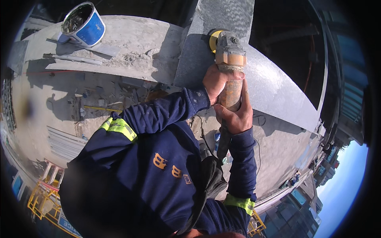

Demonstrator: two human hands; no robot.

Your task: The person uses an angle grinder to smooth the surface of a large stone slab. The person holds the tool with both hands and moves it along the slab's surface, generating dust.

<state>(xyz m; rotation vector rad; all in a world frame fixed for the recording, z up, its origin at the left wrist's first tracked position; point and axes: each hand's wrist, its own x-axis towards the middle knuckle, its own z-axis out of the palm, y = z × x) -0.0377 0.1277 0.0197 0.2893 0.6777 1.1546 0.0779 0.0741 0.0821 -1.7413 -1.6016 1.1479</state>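
Note:
My left hand (214,82) is wrapped round the front of a worn orange-brown angle grinder (231,59), just behind its grey gear head. Further back, my right hand (239,116) grips the body of the same tool. A yellow-edged disc (214,40) sits at the left side of the head, over a bent grey sheet-metal panel (198,59). Whether the disc touches the metal cannot be told from here. The sheet lies over a concrete ledge (139,33) and runs on to the right as a bright curved strip.
A blue and white bucket (92,29) with dark contents stands on the ledge at far left, by metal strips (77,58). Rubble lies on the floor below, near stacked pale panels (65,142). A yellow railing (41,200) is at lower left. Dark recesses lie beyond the ledge.

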